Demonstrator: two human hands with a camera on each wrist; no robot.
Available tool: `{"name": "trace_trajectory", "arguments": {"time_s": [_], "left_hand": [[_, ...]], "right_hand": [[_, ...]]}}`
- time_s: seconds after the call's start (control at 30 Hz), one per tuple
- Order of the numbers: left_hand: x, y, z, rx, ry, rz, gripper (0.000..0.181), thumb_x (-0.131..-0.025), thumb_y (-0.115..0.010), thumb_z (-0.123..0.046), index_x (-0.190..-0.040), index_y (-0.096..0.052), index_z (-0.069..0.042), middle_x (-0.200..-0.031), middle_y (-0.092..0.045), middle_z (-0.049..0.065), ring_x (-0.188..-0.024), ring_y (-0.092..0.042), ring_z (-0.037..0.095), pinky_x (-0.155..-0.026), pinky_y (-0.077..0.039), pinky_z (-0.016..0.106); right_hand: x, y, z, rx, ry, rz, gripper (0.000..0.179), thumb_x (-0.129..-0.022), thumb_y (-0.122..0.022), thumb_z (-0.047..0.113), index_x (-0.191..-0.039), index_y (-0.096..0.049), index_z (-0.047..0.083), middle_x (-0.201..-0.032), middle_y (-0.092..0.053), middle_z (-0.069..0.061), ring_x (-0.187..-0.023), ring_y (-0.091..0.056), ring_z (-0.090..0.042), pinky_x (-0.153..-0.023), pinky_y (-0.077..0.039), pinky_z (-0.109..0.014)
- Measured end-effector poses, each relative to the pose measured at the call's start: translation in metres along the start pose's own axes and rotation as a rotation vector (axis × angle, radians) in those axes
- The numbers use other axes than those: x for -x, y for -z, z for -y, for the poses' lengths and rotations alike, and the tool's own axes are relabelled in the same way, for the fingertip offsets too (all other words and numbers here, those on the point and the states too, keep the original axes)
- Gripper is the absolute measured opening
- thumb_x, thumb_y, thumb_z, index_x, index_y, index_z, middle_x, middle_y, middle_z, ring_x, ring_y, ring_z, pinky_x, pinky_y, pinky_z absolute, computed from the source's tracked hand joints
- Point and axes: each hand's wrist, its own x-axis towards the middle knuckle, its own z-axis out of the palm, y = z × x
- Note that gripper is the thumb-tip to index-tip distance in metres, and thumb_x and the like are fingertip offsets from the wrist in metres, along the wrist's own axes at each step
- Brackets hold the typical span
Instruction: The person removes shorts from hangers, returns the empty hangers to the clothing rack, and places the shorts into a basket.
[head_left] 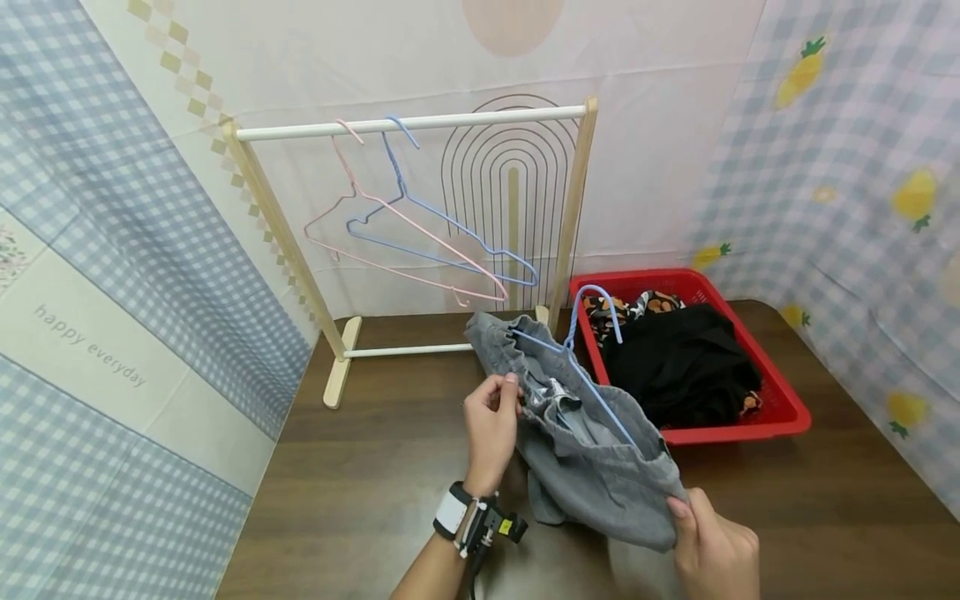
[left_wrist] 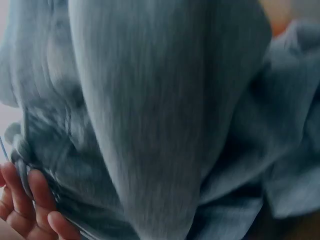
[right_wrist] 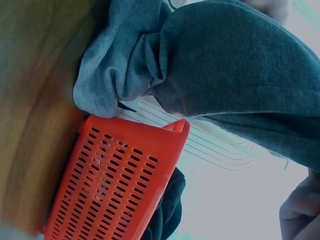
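Note:
Grey pants (head_left: 600,492) with a gathered waistband are held up above the table; their full leg length cannot be told. A blue hanger (head_left: 572,346) sits within the waist opening, its hook sticking up. My left hand (head_left: 491,429) pinches the near edge of the waistband towards its left part. In the left wrist view, the fingers (left_wrist: 42,190) are beside a knotted drawstring (left_wrist: 22,155). My right hand (head_left: 716,546) grips the right end of the waistband between thumb and fingers. Grey cloth fills much of both wrist views.
A rack with a white rail (head_left: 480,119) stands at the back left, bearing a pink hanger (head_left: 405,218) and another blue hanger (head_left: 450,221). Behind the pants, at the right, a red basket (head_left: 783,412) holds black cloth (head_left: 675,367) and patterned cloth. Curtains surround the wooden table (head_left: 360,492).

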Motion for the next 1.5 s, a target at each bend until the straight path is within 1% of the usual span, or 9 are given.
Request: {"name": "trace_trajectory", "arguments": {"time_s": [0.17,0.33,0.53,0.83,0.97,1.1,1.27,1.4,1.5], "left_hand": [[-0.012,0.004,0.007,-0.033,-0.036,-0.032,0.020,-0.106,-0.066,-0.020,-0.094,-0.073,-0.006,-0.084,-0.067,0.004,-0.074,-0.059,0.012,-0.067,-0.045,0.023],[-0.022,0.009,0.013,-0.049,-0.062,-0.098,0.013,-0.107,-0.063,-0.016,-0.105,-0.069,-0.004,-0.094,-0.064,0.004,-0.081,-0.054,0.014,-0.073,-0.043,0.024],[-0.035,0.015,0.021,-0.099,-0.138,-0.154,0.022,-0.111,-0.054,-0.016,-0.123,-0.067,-0.003,-0.118,-0.064,0.010,-0.106,-0.055,0.021,-0.091,-0.044,0.031],[-0.047,0.035,0.030,-0.227,-0.206,-0.138,0.041,-0.116,-0.040,-0.021,-0.112,-0.079,-0.006,-0.149,-0.058,0.013,-0.139,-0.047,0.034,-0.112,-0.035,0.055],[-0.049,0.042,0.031,-0.259,-0.217,-0.105,0.044,-0.116,-0.039,-0.020,-0.102,-0.078,-0.004,-0.138,-0.066,0.012,-0.132,-0.056,0.033,-0.110,-0.040,0.053],[-0.052,0.049,0.032,-0.288,-0.230,-0.100,0.045,-0.114,-0.041,-0.018,-0.084,-0.071,-0.002,-0.104,-0.074,0.011,-0.102,-0.064,0.031,-0.093,-0.047,0.044],[-0.051,0.052,0.034,-0.378,-0.248,-0.101,0.047,-0.112,-0.046,-0.020,-0.068,-0.057,-0.007,-0.068,-0.054,0.005,-0.072,-0.052,0.024,-0.072,-0.043,0.037],[-0.049,0.053,0.035,-0.452,-0.277,-0.118,0.055,-0.110,-0.053,-0.021,-0.057,-0.041,-0.011,-0.059,-0.038,0.000,-0.061,-0.046,0.021,-0.064,-0.040,0.037],[-0.048,0.053,0.035,-0.500,-0.287,-0.141,0.057,-0.108,-0.056,-0.021,-0.055,-0.038,-0.013,-0.057,-0.035,-0.003,-0.058,-0.046,0.018,-0.058,-0.038,0.034]], "right_hand": [[0.002,0.002,0.001,-0.045,0.027,-0.016,0.061,-0.113,-0.041,0.046,-0.071,-0.052,0.004,-0.051,-0.030,0.010,-0.052,-0.020,0.006,-0.037,-0.015,-0.024],[0.004,0.005,-0.004,-0.068,0.062,0.055,0.059,-0.114,-0.039,0.046,-0.072,-0.051,0.006,-0.054,-0.029,0.013,-0.054,-0.020,0.008,-0.039,-0.015,-0.017],[-0.002,0.009,-0.006,-0.102,0.134,0.087,0.055,-0.114,-0.038,0.043,-0.072,-0.048,0.008,-0.056,-0.025,0.015,-0.054,-0.018,0.009,-0.045,-0.013,-0.011],[-0.010,0.014,-0.014,-0.244,0.149,0.072,0.053,-0.115,-0.041,0.039,-0.074,-0.051,0.005,-0.055,-0.025,0.011,-0.049,-0.024,0.006,-0.045,-0.017,-0.011],[-0.012,0.020,-0.020,-0.305,0.146,0.079,0.051,-0.115,-0.043,0.035,-0.075,-0.051,0.004,-0.055,-0.025,0.010,-0.047,-0.025,0.004,-0.047,-0.016,-0.010],[-0.003,0.020,-0.037,-0.328,0.099,0.121,0.049,-0.115,-0.043,0.033,-0.077,-0.051,0.004,-0.058,-0.028,0.009,-0.049,-0.026,0.004,-0.050,-0.017,-0.009],[0.014,0.025,-0.059,-0.330,-0.060,0.276,0.031,-0.114,-0.048,0.019,-0.086,-0.055,0.007,-0.061,-0.031,0.011,-0.057,-0.030,0.011,-0.050,-0.022,-0.009],[0.017,0.030,-0.065,-0.268,-0.218,0.381,0.021,-0.106,-0.058,-0.001,-0.092,-0.057,0.014,-0.063,-0.031,0.018,-0.056,-0.031,0.013,-0.049,-0.026,-0.012],[0.015,0.031,-0.066,-0.203,-0.325,0.435,0.024,-0.102,-0.063,-0.003,-0.093,-0.060,0.018,-0.064,-0.032,0.022,-0.054,-0.033,0.009,-0.049,-0.027,-0.015]]}}
